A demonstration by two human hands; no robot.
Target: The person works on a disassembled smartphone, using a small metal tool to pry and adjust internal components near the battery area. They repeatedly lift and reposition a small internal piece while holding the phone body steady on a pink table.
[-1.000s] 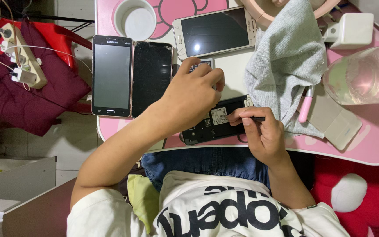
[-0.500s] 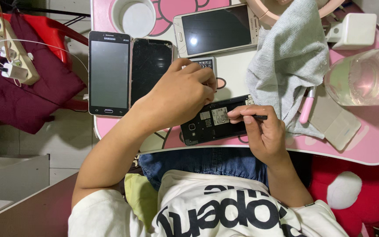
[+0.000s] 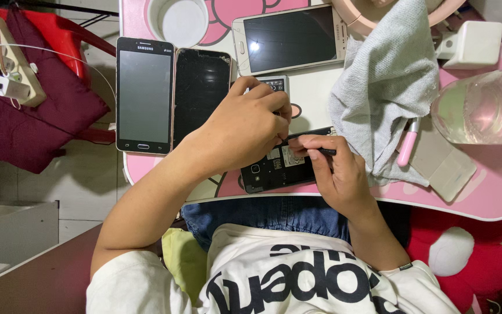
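Note:
A black phone with its back cover off (image 3: 274,170) lies at the near edge of the pink table (image 3: 495,186), its inner parts showing. My left hand (image 3: 245,131) curls over the phone's upper left part and holds it down. Its fingertips reach a small grey labelled part (image 3: 275,85) just beyond. My right hand (image 3: 335,171) pinches a thin black tool (image 3: 324,152) and rests on the phone's right end, with the tool lying across its top edge.
Two dark phones (image 3: 144,93) (image 3: 200,93) lie side by side at the left, and a white phone (image 3: 290,38) lies farther back. A grey cloth (image 3: 387,87), a pink-handled tool (image 3: 407,148), a clear bottle (image 3: 483,107), a white charger block (image 3: 470,43) and a white cup (image 3: 178,20) stand around. A power strip (image 3: 10,61) is off the table at the left.
Both hands stay on the opened phone with the same holds. The view has drifted a little, and the right hand with the tool has shifted slightly on the phone.

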